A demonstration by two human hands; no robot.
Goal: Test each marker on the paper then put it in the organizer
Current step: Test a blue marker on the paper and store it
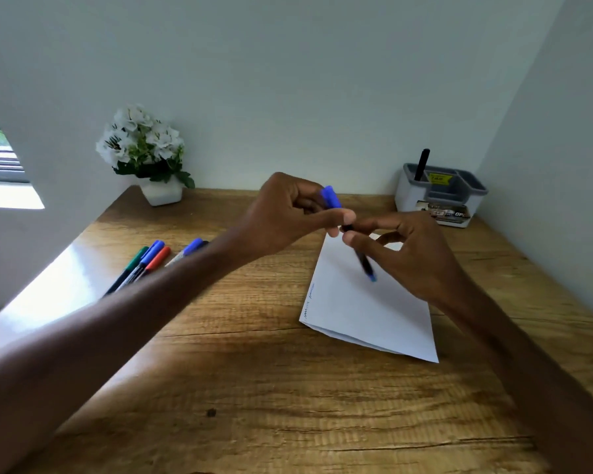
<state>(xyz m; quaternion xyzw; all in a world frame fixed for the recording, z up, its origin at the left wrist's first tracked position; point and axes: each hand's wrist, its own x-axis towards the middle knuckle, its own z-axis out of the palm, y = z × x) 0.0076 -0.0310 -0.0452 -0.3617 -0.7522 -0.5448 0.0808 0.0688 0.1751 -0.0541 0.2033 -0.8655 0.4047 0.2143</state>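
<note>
While seemingly uncapped, marker (363, 260) between hands (350, 224).

Inventory as observed:

Hands: two, the left hand (285, 213) and the right hand (411, 254).

Markers: six in total. One dark-barrelled marker (362, 258) with a blue end was held between the hands, and one blue cap (331, 197) was counted with it. Four lay grouped on the desk: one green-capped marker (136, 260), one blue-capped marker (151, 251), one red-capped marker (158, 258) and a second blue-capped marker (190, 247). One black marker (421, 164) stood in the organizer.

Organizers: one grey and white desk organizer (459, 200).

Paper: one folded white sheet (367, 313).

Potted plants: one white-flowered plant (144, 145) in one white pot (161, 193).

Desks: one wooden desk (254, 371)
</note>
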